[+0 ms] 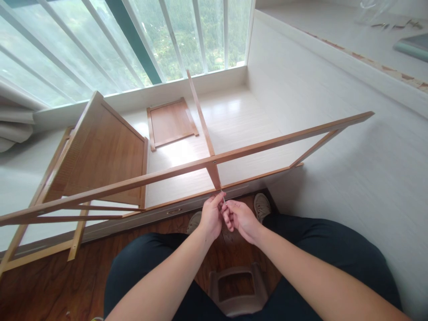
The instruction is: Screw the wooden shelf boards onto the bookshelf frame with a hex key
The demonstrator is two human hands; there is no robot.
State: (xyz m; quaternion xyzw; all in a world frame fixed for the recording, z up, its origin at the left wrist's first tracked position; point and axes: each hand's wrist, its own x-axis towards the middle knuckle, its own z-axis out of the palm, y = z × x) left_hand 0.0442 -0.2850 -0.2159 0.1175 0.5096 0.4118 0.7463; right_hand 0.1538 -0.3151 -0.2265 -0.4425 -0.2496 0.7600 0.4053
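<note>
My left hand (213, 214) and my right hand (242, 218) meet just below the middle joint of a wooden frame (254, 151). Between the right thumb and fingertips is a thin metal rod (224, 199), too small to name more closely. The left thumb and forefinger are closed at the rod's upper end, near the lower tip of the frame's middle crosspiece (213, 174). What the left fingers grip is hidden. The frame's long rail slants across the view, with a round fitting showing above the joint.
On the pale ledge lie a small wooden panel (171, 122) and a larger tilted panel (107, 151) among other frame parts. A barred window (167, 40) is behind. Loose metal hardware (397, 25) sits on the right-hand counter (321, 20). A plastic stool (239, 290) stands below.
</note>
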